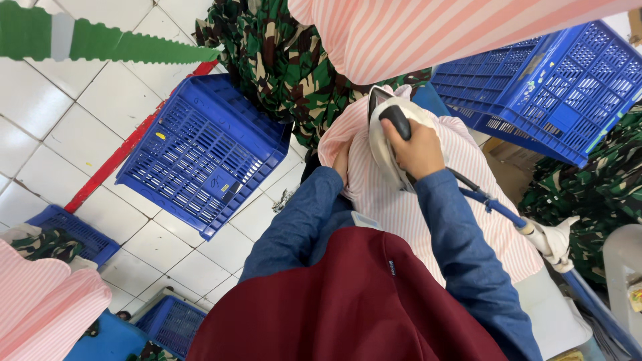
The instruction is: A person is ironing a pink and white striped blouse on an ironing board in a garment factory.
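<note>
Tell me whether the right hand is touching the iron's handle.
Touching. The head view shows the right hand wrapped around the dark handle of the iron, fingers closed over it with no gap, above the pink striped cloth.

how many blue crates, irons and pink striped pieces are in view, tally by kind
Blue plastic slatted crates: 4, large one on the floor, one upper right, two small ones lower left
Pale steam iron with dark handle: 1, under the right hand
Pink-and-white striped cloth pieces: 3, pressed one, top, lower left
Total: 8
</note>
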